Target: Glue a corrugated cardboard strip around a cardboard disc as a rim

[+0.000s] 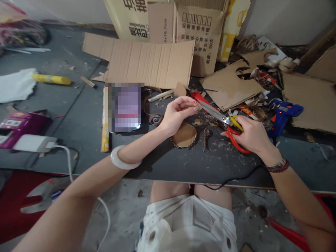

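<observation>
The scissors (213, 112), with red and yellow handles, lie in the right hand (250, 132), their blades pointing up and left across the middle of the dark table (210, 168). The right hand wraps around the handles, with its fingers curled over them. The left hand (177, 114) hangs just above the table, near the blade tips, its fingertips drawn loosely together. Whether they pinch anything is too small to tell.

Below the left hand lies a round cardboard disc (184, 135) with a dark beaded edge. Just beside it is a dark curled scrap (206, 138), and cardboard shavings litter the table around them. A red strip (201, 99) lies just behind the blades. A blue glue gun (285, 113) rests right of the right hand, and a cut cardboard sheet (231, 84) lies above the scissors.

A large cardboard flap (149, 61) spreads across the upper middle, in front of a printed carton (199, 35). A pixelated patch (126, 106) covers something left of the left hand. At far left are a yellow tube (51, 79), a white cloth (15, 85), and a white charger (33, 143).
</observation>
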The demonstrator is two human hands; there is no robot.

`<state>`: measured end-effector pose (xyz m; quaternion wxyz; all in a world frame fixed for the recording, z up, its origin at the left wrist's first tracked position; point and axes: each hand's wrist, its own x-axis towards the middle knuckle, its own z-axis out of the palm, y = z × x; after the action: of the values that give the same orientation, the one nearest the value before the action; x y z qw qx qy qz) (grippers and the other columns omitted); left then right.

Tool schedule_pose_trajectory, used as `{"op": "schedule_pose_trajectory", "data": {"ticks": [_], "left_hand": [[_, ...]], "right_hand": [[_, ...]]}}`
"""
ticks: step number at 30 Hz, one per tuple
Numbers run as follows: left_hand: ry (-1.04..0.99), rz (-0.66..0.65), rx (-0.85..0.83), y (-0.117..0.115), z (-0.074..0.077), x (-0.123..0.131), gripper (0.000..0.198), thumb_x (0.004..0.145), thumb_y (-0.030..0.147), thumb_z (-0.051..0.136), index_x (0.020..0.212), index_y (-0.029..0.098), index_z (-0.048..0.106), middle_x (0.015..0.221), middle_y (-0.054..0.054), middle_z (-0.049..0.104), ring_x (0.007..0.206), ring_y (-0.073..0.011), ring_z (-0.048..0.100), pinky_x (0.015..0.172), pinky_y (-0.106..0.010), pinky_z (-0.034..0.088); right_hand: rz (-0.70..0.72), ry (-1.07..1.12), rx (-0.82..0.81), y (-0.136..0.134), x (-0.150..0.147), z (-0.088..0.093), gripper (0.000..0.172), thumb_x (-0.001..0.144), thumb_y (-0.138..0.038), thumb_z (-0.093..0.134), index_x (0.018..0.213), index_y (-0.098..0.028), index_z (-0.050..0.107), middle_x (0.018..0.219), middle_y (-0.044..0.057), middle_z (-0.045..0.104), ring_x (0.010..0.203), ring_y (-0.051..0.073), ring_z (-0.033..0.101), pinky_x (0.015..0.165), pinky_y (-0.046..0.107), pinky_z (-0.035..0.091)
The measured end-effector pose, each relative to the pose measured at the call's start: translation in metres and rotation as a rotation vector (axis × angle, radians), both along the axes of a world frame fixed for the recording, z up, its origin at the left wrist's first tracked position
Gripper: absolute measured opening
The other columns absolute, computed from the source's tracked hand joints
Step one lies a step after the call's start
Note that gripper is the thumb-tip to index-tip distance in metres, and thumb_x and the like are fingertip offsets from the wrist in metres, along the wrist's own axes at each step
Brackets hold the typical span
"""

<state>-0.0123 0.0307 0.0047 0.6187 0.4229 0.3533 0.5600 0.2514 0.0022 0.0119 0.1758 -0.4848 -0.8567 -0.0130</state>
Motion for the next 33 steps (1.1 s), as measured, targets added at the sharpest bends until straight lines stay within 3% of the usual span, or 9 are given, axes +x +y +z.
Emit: {"op": "schedule_pose_trajectory", "data": {"ticks": [33], "left_hand": [[0.046, 0.011, 0.033, 0.0010, -0.0028, -0.0015, 0.020, 0.067, 0.018, 0.079, 0.082, 0.017, 0.065, 0.080, 0.000, 0.069, 0.079, -0.0095, 0.067, 0.078, -0.021, 0.055]], "right_hand": [[-0.006, -0.002, -0.020, -0.0005, -0.0006, 0.0009, 0.044, 0.077, -0.061, 0.063, 0.088, -0.018, 0.058, 0.086, 0.009, 0.069, 0.078, 0.027, 0.067, 0.063, 0.033, 0.046]]}}
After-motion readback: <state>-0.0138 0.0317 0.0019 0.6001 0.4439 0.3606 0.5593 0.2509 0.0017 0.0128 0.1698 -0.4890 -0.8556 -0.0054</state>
